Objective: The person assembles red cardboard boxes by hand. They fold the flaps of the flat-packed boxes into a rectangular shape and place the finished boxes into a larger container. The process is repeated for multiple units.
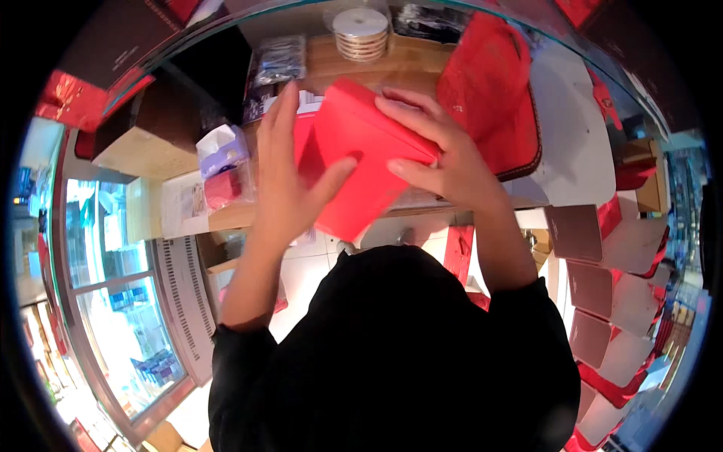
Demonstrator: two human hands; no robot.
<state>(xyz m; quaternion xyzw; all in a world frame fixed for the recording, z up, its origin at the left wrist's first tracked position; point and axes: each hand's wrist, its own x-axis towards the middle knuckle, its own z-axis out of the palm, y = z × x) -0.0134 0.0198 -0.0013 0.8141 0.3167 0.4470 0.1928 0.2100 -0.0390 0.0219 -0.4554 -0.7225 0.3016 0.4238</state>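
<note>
From left: open, spread left hand (288, 184), thumb on red package (367, 192); tilted package between hands, lower corner past near edge of wooden counter (414, 64); right hand (452, 160) gripping right-hand corner. Possible slip or creased face, likely from lopsided, mainly one-handed hold. Dark carton (113, 44), upper left, and brown boxes (574, 233), right: faint print, too small to read.

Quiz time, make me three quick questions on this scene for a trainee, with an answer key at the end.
1. What colour is the boxy item between the left hand and the right hand?
2. True or false: a stack of round spools stands beyond that item.
3. Fill in: the purple-and-white box is to the ___ of the left hand.

Key: 1. Red. 2. True. 3. Left.
</note>
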